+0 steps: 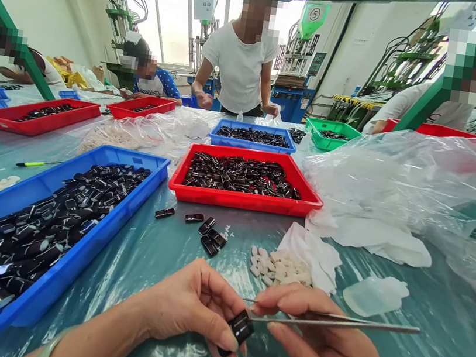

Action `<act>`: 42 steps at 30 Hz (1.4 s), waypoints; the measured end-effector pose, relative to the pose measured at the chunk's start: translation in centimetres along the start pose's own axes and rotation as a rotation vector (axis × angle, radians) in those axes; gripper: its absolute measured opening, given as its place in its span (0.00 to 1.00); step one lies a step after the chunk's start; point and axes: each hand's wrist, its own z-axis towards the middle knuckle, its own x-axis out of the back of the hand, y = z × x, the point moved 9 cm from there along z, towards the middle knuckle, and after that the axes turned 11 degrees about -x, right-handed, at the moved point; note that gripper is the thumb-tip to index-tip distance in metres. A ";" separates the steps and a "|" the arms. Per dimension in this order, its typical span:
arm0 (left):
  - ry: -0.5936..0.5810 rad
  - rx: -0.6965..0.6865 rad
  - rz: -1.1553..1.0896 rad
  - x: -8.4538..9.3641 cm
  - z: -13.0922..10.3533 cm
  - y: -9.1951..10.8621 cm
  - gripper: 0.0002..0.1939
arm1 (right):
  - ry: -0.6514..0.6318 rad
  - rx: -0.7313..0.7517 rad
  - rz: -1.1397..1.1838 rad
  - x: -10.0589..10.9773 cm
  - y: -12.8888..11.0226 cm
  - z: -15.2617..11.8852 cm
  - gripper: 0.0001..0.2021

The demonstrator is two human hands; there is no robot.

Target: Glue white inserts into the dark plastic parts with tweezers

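- left hand has a snug pinch on a black part, thumb across its near face and fingers behind, so that part is right in front of the person, low in the view
- right hand is gripping metal tweezers between thumb and fingers, back end sticking out to the right
- tweezer prongs are a bit apart, the lower one ending right at the part's edge. can't tell if it's actually touching
- pale bangle on the left wrist
- just past the hands there's a pile of white bits, a crumpled white cloth right behind it, and a see-through bottle lying on its side to the right
- five loose parts on the film-covered table, near side of the red tray
- red tray's full of more black parts, same for the big blue tray on the left
- big clear bag slumped to the right of the red tray
- across the table, a co-worker in a white top is standing behind another blue tray of parts
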 end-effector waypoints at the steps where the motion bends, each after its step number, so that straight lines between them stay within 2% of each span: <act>1: 0.006 0.000 0.002 0.1 0.0 0.0 0.09 | 0.008 0.019 -0.022 0.0 -0.1 -0.1 0.10; 6: 0.034 -0.007 0.008 0.4 0.2 0.0 0.09 | 0.020 0.120 -0.052 -0.2 -0.5 -1.0 0.16; 10: 0.040 -0.013 0.008 0.5 0.2 0.0 0.08 | -0.006 0.126 -0.027 -0.4 -0.2 -1.1 0.18; 22: 0.046 -0.021 -0.011 0.6 0.3 0.1 0.10 | 0.060 0.023 0.053 0.4 -0.4 -0.1 0.07; 26: 0.045 -0.015 -0.010 0.6 0.3 0.0 0.12 | 0.069 -0.062 0.136 0.7 0.7 0.2 0.07; 33: 0.048 -0.012 0.017 0.8 0.3 0.1 0.12 | 0.063 -0.093 0.214 1.4 1.3 0.8 0.06; 38: 0.079 -0.049 -0.011 1.2 0.3 0.3 0.15 | 0.168 -0.171 0.243 2.2 1.9 1.0 0.04; 42: 0.032 -0.066 -0.044 0.7 0.2 0.1 0.14 | 0.063 -0.131 0.186 1.2 2.0 1.0 0.05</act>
